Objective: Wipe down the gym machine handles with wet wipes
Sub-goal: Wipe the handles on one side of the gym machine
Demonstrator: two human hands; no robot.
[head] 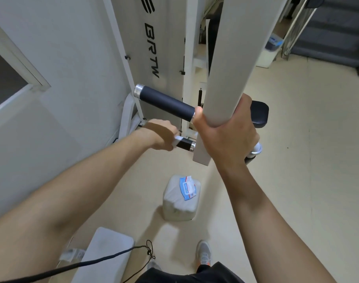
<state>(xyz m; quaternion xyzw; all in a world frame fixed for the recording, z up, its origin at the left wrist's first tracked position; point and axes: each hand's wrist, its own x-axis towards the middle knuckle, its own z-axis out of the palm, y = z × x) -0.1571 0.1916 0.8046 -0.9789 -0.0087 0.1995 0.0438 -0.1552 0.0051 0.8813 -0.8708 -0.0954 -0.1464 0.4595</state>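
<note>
Just left of the frame's centre, the left hand (164, 136) curls closed around a white wet wipe (177, 139) and presses it round the lower handle (185, 144), a short black grip with a silver end collar; only the handle's right end shows past the fingers. Above it, a longer upper handle (166, 103), black with a silver cap, slants from centre left toward the middle, bare of any hand. At centre right, the right hand (228, 135) grips the bottom end of a thick white machine arm (227, 64) that runs down from the top edge, thumb on its left side. A black seat pad (260, 113) sits just behind that hand. On the beige floor (297, 180) below centre lies the wet wipes pack (181, 198), flap open with a wipe poking up, well apart from both hands
</note>
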